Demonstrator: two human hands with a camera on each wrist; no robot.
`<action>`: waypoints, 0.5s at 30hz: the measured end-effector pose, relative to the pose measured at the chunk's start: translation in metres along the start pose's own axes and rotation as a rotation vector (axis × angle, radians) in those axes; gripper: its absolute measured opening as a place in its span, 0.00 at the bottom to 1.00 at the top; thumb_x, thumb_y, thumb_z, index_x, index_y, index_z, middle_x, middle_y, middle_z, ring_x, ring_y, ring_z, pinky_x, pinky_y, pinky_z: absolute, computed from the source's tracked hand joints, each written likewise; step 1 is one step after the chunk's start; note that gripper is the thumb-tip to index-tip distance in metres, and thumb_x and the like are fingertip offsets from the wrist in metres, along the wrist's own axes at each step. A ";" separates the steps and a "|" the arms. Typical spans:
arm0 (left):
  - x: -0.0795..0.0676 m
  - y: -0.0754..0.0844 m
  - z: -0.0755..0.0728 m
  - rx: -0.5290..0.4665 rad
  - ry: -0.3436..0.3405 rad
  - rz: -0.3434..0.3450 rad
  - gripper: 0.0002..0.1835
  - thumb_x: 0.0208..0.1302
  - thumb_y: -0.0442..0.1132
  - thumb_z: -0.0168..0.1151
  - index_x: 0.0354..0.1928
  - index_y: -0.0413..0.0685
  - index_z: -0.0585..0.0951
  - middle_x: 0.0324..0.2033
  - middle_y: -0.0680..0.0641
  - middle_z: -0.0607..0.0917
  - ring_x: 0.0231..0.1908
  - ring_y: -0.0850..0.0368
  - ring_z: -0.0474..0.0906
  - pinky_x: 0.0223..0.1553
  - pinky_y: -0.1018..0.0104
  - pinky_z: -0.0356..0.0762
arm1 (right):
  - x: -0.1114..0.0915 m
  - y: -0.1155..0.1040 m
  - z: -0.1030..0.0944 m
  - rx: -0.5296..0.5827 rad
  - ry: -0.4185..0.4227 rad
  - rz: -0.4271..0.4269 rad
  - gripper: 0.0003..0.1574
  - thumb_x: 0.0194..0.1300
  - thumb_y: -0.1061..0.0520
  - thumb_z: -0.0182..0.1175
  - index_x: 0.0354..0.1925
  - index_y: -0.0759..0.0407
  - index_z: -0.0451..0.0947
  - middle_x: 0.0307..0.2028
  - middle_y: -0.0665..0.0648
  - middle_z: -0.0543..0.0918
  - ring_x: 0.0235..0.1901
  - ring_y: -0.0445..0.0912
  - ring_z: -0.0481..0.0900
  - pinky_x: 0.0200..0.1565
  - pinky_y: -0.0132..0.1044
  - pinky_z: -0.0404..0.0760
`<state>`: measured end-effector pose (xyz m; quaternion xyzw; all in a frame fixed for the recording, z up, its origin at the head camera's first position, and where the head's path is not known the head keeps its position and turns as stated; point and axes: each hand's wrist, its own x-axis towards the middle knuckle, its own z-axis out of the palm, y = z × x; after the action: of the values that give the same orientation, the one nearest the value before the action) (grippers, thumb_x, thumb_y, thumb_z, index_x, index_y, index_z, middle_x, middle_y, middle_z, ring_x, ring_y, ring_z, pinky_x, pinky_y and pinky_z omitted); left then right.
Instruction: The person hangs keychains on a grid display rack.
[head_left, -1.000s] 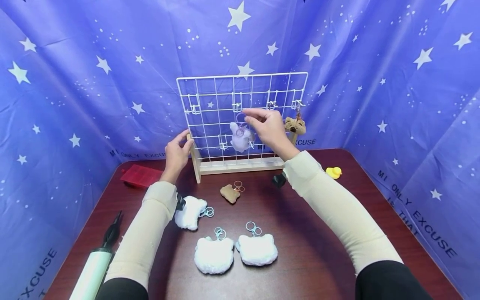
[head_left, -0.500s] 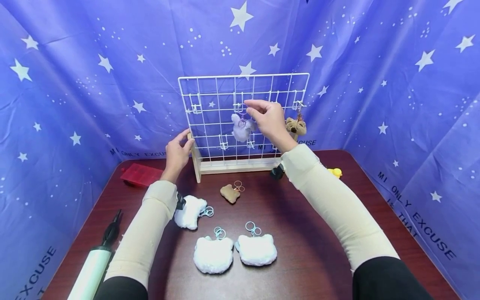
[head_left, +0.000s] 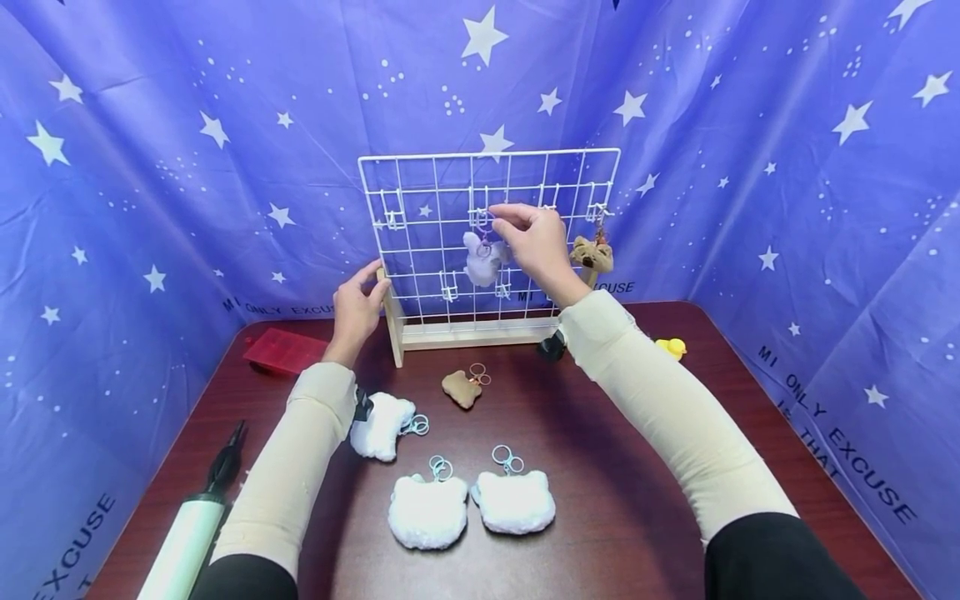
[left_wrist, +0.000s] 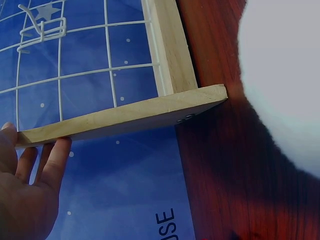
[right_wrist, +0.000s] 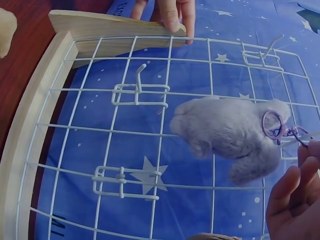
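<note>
My right hand [head_left: 537, 246] pinches the purple ring of a lilac plush keychain [head_left: 483, 265], with the fingertips right at an upper hook [head_left: 478, 218] of a white wire grid rack [head_left: 487, 154]. Seen from the right wrist, the plush [right_wrist: 220, 127] dangles in front of the grid, and its ring and short chain overlap the hook near the fingertips. On the rack's left side, my left hand [head_left: 356, 310] grips the top of the wooden side post [left_wrist: 115, 115], thumb on one face and fingers on the other. A brown bear keychain [head_left: 592, 255] hangs from the far right hook.
Lying on the table are a brown plush keychain [head_left: 461, 389] and three white plush keychains [head_left: 381, 427], two of them in front. A red box [head_left: 283, 350] and a hand pump [head_left: 183, 533] are at left, a yellow duck [head_left: 671, 348] at right. Starry curtains surround the table.
My right hand has raised the lilac plush keychain toward the upper hook, then dipped it very slightly. The left hand has stayed on the post.
</note>
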<state>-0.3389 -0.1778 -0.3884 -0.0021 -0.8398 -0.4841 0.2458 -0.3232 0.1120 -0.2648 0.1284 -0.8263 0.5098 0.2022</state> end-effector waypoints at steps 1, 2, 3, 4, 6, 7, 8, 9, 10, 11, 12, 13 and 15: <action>0.000 0.000 0.000 -0.005 -0.001 -0.002 0.22 0.69 0.41 0.67 0.64 0.58 0.82 0.52 0.41 0.88 0.39 0.46 0.88 0.28 0.77 0.85 | -0.001 0.000 0.000 0.003 0.001 0.001 0.14 0.68 0.56 0.66 0.51 0.52 0.89 0.44 0.57 0.91 0.37 0.38 0.82 0.38 0.24 0.79; 0.000 0.000 0.000 -0.004 0.000 -0.002 0.22 0.69 0.41 0.67 0.64 0.58 0.82 0.52 0.41 0.88 0.39 0.46 0.88 0.28 0.77 0.85 | -0.002 0.001 -0.001 0.004 0.001 0.001 0.14 0.68 0.56 0.66 0.51 0.53 0.88 0.44 0.57 0.91 0.37 0.38 0.82 0.38 0.24 0.79; 0.000 0.000 0.000 -0.004 0.000 -0.001 0.22 0.69 0.40 0.67 0.64 0.57 0.82 0.52 0.40 0.88 0.39 0.46 0.88 0.28 0.77 0.85 | -0.002 0.001 -0.001 0.008 0.001 0.003 0.15 0.68 0.55 0.66 0.51 0.53 0.88 0.44 0.57 0.91 0.37 0.38 0.81 0.38 0.25 0.78; 0.000 0.000 0.000 -0.003 0.000 0.001 0.22 0.69 0.41 0.67 0.64 0.58 0.82 0.52 0.40 0.88 0.39 0.46 0.88 0.28 0.78 0.85 | -0.003 0.001 -0.001 0.014 0.000 0.007 0.15 0.68 0.55 0.65 0.52 0.54 0.88 0.45 0.57 0.91 0.37 0.38 0.81 0.37 0.25 0.78; 0.000 0.000 0.000 -0.001 0.002 0.004 0.21 0.69 0.41 0.67 0.64 0.58 0.82 0.52 0.41 0.89 0.39 0.46 0.88 0.28 0.79 0.84 | -0.004 0.002 -0.002 0.026 -0.001 0.011 0.15 0.68 0.55 0.65 0.52 0.55 0.88 0.45 0.58 0.91 0.37 0.39 0.80 0.36 0.26 0.78; 0.000 0.000 0.000 -0.002 0.002 0.006 0.21 0.69 0.41 0.67 0.64 0.58 0.82 0.52 0.41 0.89 0.39 0.46 0.88 0.27 0.80 0.84 | -0.005 0.002 -0.003 0.031 -0.003 0.012 0.16 0.69 0.55 0.65 0.52 0.55 0.87 0.45 0.58 0.91 0.37 0.39 0.80 0.35 0.26 0.77; 0.000 0.000 0.000 -0.002 0.004 0.008 0.21 0.69 0.41 0.67 0.64 0.58 0.82 0.52 0.41 0.89 0.39 0.47 0.88 0.27 0.81 0.83 | -0.005 0.003 -0.004 0.032 -0.005 0.014 0.16 0.69 0.55 0.65 0.52 0.56 0.87 0.45 0.58 0.91 0.36 0.39 0.80 0.35 0.26 0.77; 0.001 0.000 -0.001 -0.004 0.004 0.007 0.21 0.69 0.41 0.67 0.64 0.58 0.82 0.52 0.41 0.89 0.38 0.48 0.88 0.27 0.82 0.82 | -0.006 0.003 -0.004 0.032 -0.007 0.014 0.16 0.69 0.55 0.65 0.52 0.56 0.87 0.45 0.58 0.91 0.36 0.39 0.80 0.35 0.26 0.77; 0.001 0.000 -0.001 -0.007 0.003 0.006 0.21 0.69 0.41 0.67 0.64 0.58 0.82 0.52 0.41 0.89 0.38 0.48 0.88 0.26 0.82 0.82 | -0.007 0.004 -0.005 0.029 -0.010 0.011 0.15 0.69 0.55 0.64 0.52 0.56 0.87 0.45 0.58 0.91 0.36 0.39 0.79 0.34 0.26 0.76; 0.000 0.001 -0.001 -0.005 0.003 0.005 0.22 0.69 0.41 0.67 0.64 0.58 0.82 0.51 0.41 0.89 0.37 0.48 0.88 0.26 0.82 0.82 | -0.007 0.005 -0.005 0.028 -0.015 0.006 0.15 0.69 0.55 0.64 0.52 0.56 0.87 0.45 0.58 0.91 0.36 0.39 0.79 0.34 0.26 0.76; 0.000 0.000 -0.001 -0.002 0.001 0.003 0.22 0.69 0.41 0.67 0.64 0.58 0.82 0.51 0.41 0.89 0.37 0.48 0.88 0.26 0.82 0.82 | -0.008 0.006 -0.006 0.024 -0.021 0.008 0.15 0.69 0.55 0.64 0.52 0.56 0.87 0.45 0.58 0.91 0.35 0.39 0.79 0.33 0.26 0.76; 0.000 0.001 -0.001 -0.004 0.000 0.001 0.22 0.69 0.41 0.67 0.64 0.58 0.82 0.51 0.41 0.89 0.37 0.48 0.88 0.26 0.83 0.82 | -0.009 0.008 -0.007 0.023 -0.029 0.009 0.15 0.69 0.55 0.64 0.52 0.57 0.87 0.45 0.59 0.91 0.35 0.39 0.79 0.32 0.26 0.76; 0.000 0.001 -0.001 -0.005 -0.002 0.000 0.22 0.69 0.41 0.67 0.64 0.58 0.82 0.52 0.41 0.89 0.39 0.47 0.88 0.27 0.82 0.82 | -0.011 0.010 -0.008 0.022 -0.043 0.007 0.15 0.68 0.56 0.65 0.52 0.58 0.87 0.45 0.60 0.91 0.34 0.39 0.79 0.32 0.26 0.76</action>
<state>-0.3383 -0.1782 -0.3873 -0.0033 -0.8387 -0.4862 0.2452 -0.3158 0.1241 -0.2750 0.1388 -0.8252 0.5167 0.1812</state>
